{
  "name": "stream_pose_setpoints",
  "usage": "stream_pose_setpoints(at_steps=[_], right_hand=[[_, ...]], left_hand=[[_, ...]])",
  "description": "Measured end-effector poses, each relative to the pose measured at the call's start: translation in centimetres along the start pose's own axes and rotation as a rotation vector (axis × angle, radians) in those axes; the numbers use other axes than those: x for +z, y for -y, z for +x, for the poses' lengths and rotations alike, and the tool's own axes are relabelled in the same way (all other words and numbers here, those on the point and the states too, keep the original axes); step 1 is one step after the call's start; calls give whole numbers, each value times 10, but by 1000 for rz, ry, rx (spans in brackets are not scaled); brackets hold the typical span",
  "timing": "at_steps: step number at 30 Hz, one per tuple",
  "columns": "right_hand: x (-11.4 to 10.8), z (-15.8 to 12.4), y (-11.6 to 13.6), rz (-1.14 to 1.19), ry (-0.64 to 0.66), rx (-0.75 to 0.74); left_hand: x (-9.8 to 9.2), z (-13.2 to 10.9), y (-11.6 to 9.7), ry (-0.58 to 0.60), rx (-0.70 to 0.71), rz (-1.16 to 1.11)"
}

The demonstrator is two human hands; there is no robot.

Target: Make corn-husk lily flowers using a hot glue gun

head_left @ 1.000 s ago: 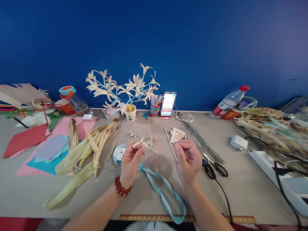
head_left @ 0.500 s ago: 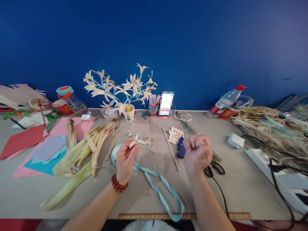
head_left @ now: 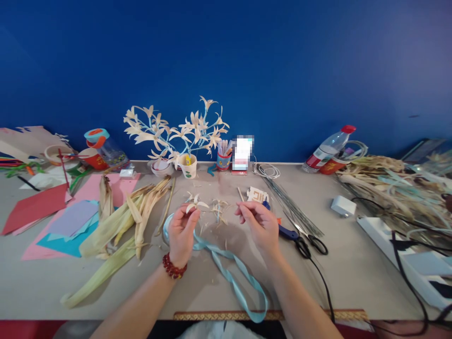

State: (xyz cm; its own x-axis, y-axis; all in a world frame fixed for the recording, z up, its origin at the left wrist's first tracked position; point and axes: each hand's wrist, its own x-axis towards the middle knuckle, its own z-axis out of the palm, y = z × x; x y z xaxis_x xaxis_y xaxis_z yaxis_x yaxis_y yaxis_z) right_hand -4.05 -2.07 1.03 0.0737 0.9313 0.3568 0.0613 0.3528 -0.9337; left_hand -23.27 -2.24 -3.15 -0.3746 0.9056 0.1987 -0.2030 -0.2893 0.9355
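Between the thumb and fingers of my left hand (head_left: 181, 238) is a small cream-coloured husk flower (head_left: 196, 204) with thin pointed petals. My right hand (head_left: 260, 228) hovers to the right of it, fingers curled and pinched together; whatever lies in the pinch is too small to make out. The two hands are apart. On the table behind them lie more small husk flowers (head_left: 219, 210). A pale blue ribbon (head_left: 243, 270) loops across the table between my forearms, running from its roll beside my left hand. Partly behind my right hand is a blue glue gun (head_left: 287, 232).
Black-handled scissors (head_left: 302, 247) and thin wires (head_left: 296, 207) lie to the right, near a white power strip (head_left: 384, 245) with cables. Corn husks (head_left: 123, 226) and coloured paper (head_left: 35, 209) cover the left. At the back stand a cup (head_left: 188, 167) of husk flowers and a bottle (head_left: 328, 148).
My right hand has moved left, towards the flower, from beside the glue gun, and turned from a fist into a pinch. My left hand still holds the flower.
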Motion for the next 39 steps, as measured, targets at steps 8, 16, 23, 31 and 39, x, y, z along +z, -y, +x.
stream_pose_setpoints(at_steps=[8, 16, 23, 31, 39], right_hand=[[0, -1, 3, 33, -83, 116], [-8, -7, 0, 2, 95, 158], [-34, -35, -1, -675, 388, -80], [-34, -42, -7, -1032, 429, -115], [-22, -39, -4, -1013, 362, -108]], left_hand=[[1, -2, -1, 21, 12, 19], [4, -5, -2, 53, -26, -6], [6, -10, -6, 108, -66, -41], [7, -11, -4, 115, -38, -12], [6, -9, -3, 77, -40, 1]])
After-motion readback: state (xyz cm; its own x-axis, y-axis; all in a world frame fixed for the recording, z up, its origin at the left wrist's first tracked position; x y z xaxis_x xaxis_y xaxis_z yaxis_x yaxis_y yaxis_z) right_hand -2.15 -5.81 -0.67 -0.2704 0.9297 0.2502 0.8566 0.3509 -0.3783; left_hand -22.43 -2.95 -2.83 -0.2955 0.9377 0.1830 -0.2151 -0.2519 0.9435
